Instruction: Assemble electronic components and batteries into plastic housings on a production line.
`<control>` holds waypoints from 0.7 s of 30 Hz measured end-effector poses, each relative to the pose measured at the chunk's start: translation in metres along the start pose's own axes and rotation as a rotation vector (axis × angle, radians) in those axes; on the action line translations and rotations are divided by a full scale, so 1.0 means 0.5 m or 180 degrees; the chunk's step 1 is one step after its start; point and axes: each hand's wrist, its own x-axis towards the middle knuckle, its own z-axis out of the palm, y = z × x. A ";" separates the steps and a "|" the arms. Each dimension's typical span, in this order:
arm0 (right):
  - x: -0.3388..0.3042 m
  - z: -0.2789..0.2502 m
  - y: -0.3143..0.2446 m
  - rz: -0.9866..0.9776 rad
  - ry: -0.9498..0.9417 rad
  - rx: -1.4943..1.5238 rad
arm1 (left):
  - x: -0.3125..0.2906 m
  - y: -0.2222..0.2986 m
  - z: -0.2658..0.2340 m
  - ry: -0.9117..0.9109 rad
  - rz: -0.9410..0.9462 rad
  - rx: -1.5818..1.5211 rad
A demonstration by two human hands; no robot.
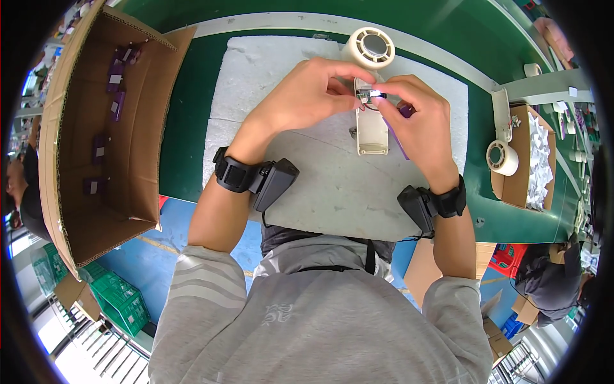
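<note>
A cream handheld fan (371, 121) lies on a grey foam mat (268, 89), round head away from me, handle toward me. My left hand (306, 95) and my right hand (416, 118) meet over the upper end of its handle. Their fingertips pinch a small part with a green board (368, 96) at the open handle. A purple item (405, 112) shows under my right palm. Both wrists carry black strapped devices.
A large open cardboard box (96, 141) with several small purple packets stands at the left. At the right are a roll of tape (503, 157) on a dispenser and a small box (521, 166) of white pieces. A green bench top (185, 128) surrounds the mat.
</note>
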 end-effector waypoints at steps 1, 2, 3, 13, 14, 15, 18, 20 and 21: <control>0.000 0.001 0.000 0.0004 -0.0005 0.0001 | 0.000 -0.001 0.002 0.0034 0.0005 -0.0007; 0.000 0.002 -0.001 -0.0029 0.0031 -0.0072 | 0.001 -0.002 0.004 0.0066 0.0008 -0.0016; 0.001 0.003 -0.003 -0.0062 0.0068 -0.0145 | 0.002 -0.005 0.006 0.0064 0.0002 -0.0021; 0.007 0.009 -0.011 -0.0116 0.0277 -0.0434 | 0.010 -0.023 0.015 0.0369 0.0200 -0.0221; 0.007 0.009 -0.010 -0.0142 0.0286 -0.0464 | 0.010 -0.023 0.016 0.0409 0.0226 -0.0181; 0.007 0.008 -0.010 -0.0169 0.0296 -0.0494 | 0.010 -0.022 0.015 0.0420 0.0226 -0.0180; 0.007 0.008 -0.010 -0.0167 0.0294 -0.0533 | 0.010 -0.024 0.016 0.0420 0.0220 -0.0223; 0.006 0.008 -0.010 -0.0102 0.0291 -0.0544 | 0.010 -0.027 0.014 0.0404 0.0207 -0.0276; 0.006 0.009 -0.010 -0.0106 0.0281 -0.0547 | 0.011 -0.029 0.014 0.0380 0.0194 -0.0322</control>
